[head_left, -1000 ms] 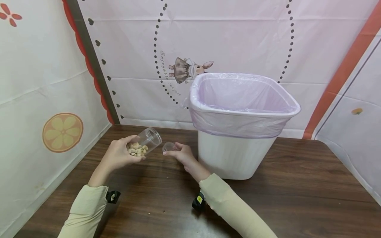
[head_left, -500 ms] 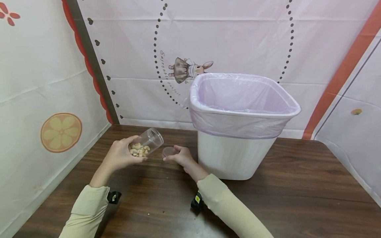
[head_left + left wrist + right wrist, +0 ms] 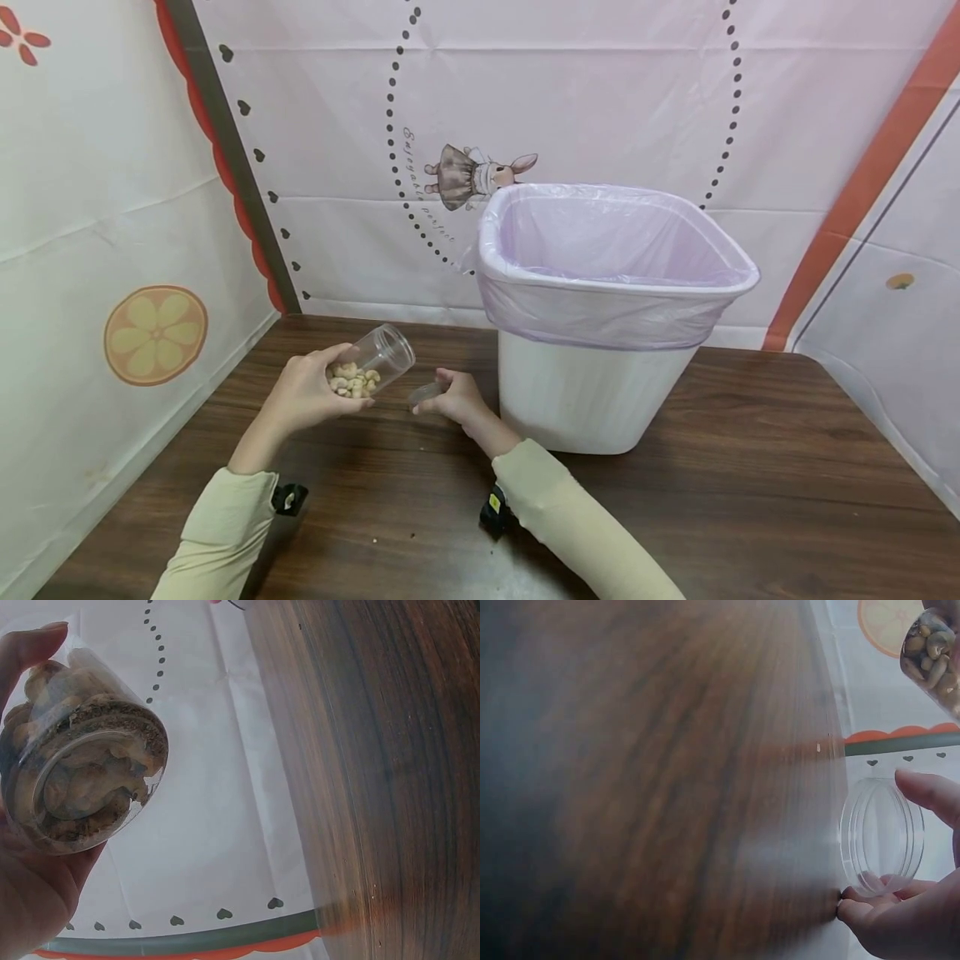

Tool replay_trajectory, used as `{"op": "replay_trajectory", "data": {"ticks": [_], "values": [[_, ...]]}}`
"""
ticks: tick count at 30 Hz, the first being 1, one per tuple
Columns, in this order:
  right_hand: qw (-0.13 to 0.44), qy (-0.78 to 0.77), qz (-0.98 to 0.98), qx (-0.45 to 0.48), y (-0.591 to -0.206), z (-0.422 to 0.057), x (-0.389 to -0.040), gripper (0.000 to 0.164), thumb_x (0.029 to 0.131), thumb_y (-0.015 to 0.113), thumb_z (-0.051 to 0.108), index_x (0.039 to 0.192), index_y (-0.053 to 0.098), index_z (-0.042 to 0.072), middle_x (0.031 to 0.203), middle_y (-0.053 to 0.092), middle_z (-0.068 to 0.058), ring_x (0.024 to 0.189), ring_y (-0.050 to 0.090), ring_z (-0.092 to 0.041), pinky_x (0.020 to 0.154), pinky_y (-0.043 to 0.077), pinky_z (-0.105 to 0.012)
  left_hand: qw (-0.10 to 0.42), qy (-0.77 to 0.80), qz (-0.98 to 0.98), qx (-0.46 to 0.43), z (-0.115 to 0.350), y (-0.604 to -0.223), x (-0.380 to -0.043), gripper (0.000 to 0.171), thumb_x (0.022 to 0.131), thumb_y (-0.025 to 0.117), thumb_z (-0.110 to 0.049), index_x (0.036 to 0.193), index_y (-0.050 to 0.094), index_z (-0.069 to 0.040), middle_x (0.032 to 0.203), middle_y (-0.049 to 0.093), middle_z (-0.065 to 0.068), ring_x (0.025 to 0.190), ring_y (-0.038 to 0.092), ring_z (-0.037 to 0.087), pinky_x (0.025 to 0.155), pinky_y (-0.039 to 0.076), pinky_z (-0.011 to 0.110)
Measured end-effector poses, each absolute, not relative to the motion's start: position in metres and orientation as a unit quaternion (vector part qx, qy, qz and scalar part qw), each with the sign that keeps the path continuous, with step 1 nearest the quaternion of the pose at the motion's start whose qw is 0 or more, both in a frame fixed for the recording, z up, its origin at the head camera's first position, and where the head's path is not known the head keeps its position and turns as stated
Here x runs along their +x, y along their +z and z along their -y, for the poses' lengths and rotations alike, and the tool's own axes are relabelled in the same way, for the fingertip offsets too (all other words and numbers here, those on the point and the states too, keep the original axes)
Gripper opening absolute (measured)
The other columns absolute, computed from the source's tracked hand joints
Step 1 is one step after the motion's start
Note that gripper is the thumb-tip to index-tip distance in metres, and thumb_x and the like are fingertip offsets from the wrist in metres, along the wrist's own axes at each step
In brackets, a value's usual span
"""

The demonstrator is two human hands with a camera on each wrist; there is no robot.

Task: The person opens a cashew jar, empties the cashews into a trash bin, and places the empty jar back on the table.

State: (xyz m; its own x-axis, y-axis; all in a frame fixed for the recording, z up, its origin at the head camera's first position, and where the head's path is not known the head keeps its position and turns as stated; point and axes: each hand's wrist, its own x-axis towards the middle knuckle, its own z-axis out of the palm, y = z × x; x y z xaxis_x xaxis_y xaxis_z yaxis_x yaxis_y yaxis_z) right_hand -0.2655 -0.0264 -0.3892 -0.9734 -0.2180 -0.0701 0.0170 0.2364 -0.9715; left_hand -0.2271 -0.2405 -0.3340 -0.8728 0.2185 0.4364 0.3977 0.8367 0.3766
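My left hand (image 3: pixel 303 393) grips a clear plastic jar (image 3: pixel 388 353) that lies tilted, its mouth uncapped and facing up to the right. Several cashews (image 3: pixel 352 382) are heaped inside toward the base. The left wrist view shows the round jar base (image 3: pixel 94 784) close up, with fingers and thumb around its side. A small gap to the right, my right hand (image 3: pixel 463 403) pinches a clear round lid (image 3: pixel 422 395) by its rim. In the right wrist view the ridged lid (image 3: pixel 883 836) sits between thumb and fingers, apart from the jar.
A white trash bin (image 3: pixel 577 396) stands right of my right hand, near its forearm. A thin purple bag (image 3: pixel 600 321) lines it and folds over the rim. Small crumbs (image 3: pixel 375 540) dot the brown wooden table (image 3: pixel 360 492). Printed cloth (image 3: pixel 600 100) hangs behind and at both sides.
The lid has turned in my right hand and now looks nearly edge-on in the head view. My left hand has shifted slightly right with the jar. The cashews remain inside.
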Motion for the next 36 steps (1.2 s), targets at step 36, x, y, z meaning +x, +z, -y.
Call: {"op": "replay_trajectory", "data": {"ticks": [36], "values": [[0.102, -0.671, -0.725, -0.118, -0.363, 0.005, -0.245, 0.068, 0.071, 0.073, 0.002, 0.131, 0.042, -0.005, 0.128, 0.05, -0.021, 0.119, 0.047, -0.033, 0.099, 0.036, -0.036, 0.203, -0.254, 0.931, -0.164, 0.235, -0.331, -0.226, 0.07, 0.057, 0.084, -0.033, 0.114, 0.059, -0.002, 0.103, 0.065, 0.014, 0.085, 0.06, 0.025, 0.073, 0.046, 0.043]]}}
